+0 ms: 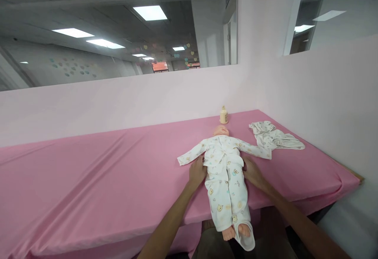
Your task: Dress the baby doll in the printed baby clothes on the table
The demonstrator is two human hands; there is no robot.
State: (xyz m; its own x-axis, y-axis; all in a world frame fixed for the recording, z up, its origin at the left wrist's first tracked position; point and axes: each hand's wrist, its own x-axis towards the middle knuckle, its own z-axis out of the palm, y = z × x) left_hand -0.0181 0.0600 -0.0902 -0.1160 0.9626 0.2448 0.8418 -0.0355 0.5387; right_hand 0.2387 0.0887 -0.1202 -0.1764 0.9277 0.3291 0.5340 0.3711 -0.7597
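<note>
A baby doll in white printed pyjamas lies on its back on the pink-covered table, head toward the wall and bare feet over the near edge. My left hand rests against the doll's side at the waist on the left. On the other side, my right hand presses against its hip. Both hands have their fingers curled onto the pyjama fabric at the waist. The sleeves lie spread out to each side.
A small cream bottle stands by the wall behind the doll's head. A crumpled white printed garment lies to the right of the doll. A pink partition wall borders the table at the back and right.
</note>
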